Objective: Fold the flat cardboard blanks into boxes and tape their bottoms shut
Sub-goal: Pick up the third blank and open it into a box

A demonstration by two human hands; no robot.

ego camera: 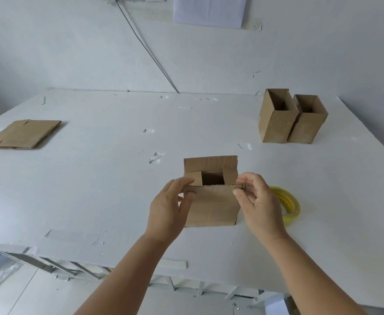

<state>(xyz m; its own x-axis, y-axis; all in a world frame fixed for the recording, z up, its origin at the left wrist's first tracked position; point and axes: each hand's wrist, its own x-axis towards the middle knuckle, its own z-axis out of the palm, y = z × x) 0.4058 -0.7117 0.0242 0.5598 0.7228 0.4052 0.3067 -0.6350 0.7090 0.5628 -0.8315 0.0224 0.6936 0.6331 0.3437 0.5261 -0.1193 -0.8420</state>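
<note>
In the head view, a half-folded cardboard box [211, 201] is stood on the white desk [100, 183], near its front edge. Its near flap is pinched at the left end by the left hand [168, 208] and at the right end by the right hand [258, 201]; both grips are closed on that flap (the two side flaps are already folded in, the far flap stands up). A yellow tape roll [287, 204] lies just right of the box. Two open finished boxes [291, 119] stand touching far right, and flat cardboard blanks [22, 134] lie far left.
</note>
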